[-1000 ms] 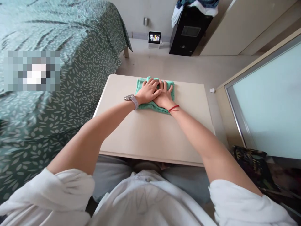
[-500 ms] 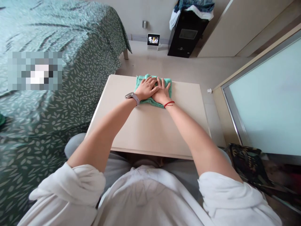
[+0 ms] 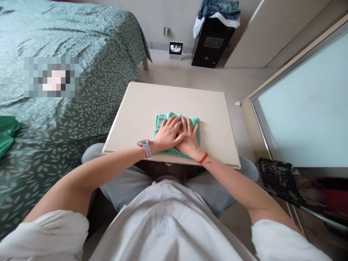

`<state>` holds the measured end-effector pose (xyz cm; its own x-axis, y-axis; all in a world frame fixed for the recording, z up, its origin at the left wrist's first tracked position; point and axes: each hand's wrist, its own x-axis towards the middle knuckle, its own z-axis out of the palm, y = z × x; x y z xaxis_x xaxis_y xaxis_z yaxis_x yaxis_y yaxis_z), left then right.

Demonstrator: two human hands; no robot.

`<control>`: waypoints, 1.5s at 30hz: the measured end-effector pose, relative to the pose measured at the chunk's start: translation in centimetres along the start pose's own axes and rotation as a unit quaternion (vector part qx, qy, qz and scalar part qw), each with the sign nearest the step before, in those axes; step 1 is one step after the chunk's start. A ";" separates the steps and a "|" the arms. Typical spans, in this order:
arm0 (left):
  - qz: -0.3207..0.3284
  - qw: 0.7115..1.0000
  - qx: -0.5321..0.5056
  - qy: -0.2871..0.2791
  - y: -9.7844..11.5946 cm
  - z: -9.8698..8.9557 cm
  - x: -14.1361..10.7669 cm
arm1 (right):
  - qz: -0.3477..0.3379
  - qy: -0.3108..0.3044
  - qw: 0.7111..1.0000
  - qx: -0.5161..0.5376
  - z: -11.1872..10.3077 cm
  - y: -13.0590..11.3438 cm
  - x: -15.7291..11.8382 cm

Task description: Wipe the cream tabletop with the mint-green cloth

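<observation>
A folded green cloth (image 3: pixel 160 122) lies on the pale tabletop (image 3: pixel 136 108), close to the edge nearest my body. My left hand (image 3: pixel 169 133) rests flat on it with fingers outstretched, a watch on that wrist. Beside it, my right hand (image 3: pixel 189 137) presses on the same cloth, fingers spread, a red string around the wrist. The left thumb overlaps the right hand. Part of the cloth is hidden beneath both palms.
A bed with a green leaf-patterned cover (image 3: pixel 89 72) stands at the left. Beyond the table, a small screen (image 3: pixel 175 50) and a black cabinet (image 3: pixel 211 45) topped with clothes stand on the floor. A frosted panel (image 3: pixel 304 101) is at the right.
Both hands and the cloth have slid from the table's far edge toward my body. My elbows have moved outward. The view has shifted slightly.
</observation>
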<state>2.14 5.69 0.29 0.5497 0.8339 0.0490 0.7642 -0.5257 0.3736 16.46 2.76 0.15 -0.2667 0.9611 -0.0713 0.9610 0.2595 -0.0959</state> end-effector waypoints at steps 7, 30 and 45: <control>-0.008 0.998 -0.001 -0.059 4.4 0.9 -5.8 | -0.024 0.036 0.999 -0.018 1.4 -0.9 -6.8; -0.036 0.998 -0.014 0.058 -6.4 -1.4 19.7 | -0.002 0.022 0.999 0.043 -0.7 11.0 20.3; -0.039 0.996 -0.014 0.076 -6.4 -0.6 18.3 | 0.002 -0.008 1.000 0.019 -2.7 9.1 17.7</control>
<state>7.15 24.41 -0.63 0.4302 0.8888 0.1579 0.7917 -0.4555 0.4071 20.66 22.41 0.72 -0.2635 0.9606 -0.0885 0.9589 0.2509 -0.1323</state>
